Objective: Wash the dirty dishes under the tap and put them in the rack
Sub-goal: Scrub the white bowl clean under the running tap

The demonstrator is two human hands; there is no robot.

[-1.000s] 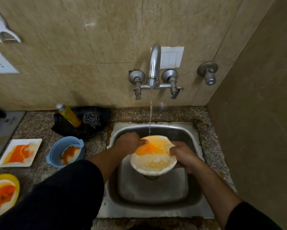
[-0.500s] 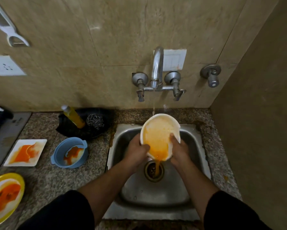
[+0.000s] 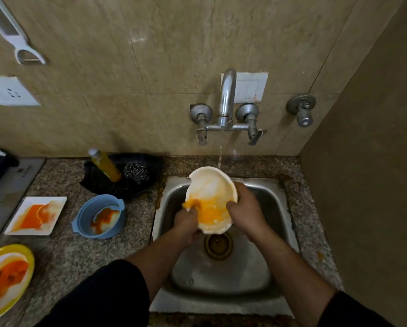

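Over the sink (image 3: 278, 223), at twelve o'clock from the drain (image 3: 218, 245), both hands grip the white bowl (image 3: 209, 194), left hand (image 3: 186, 224) now rubbing inside, right hand (image 3: 243, 210) steadying; orange water has drained, so scrubbing remains.

Home kitchen: steel sink (image 3: 278, 208) set in speckled granite counter (image 3: 63, 251), wall tap (image 3: 226, 102) running, tiled wall (image 3: 103, 55), dish soap bottle (image 3: 106, 165), steel scrubber (image 3: 135, 172).

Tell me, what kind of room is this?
Most likely a home kitchen: a steel sink under a running wall tap, sauce-stained dishes such as a blue bowl waiting on the speckled granite counter.
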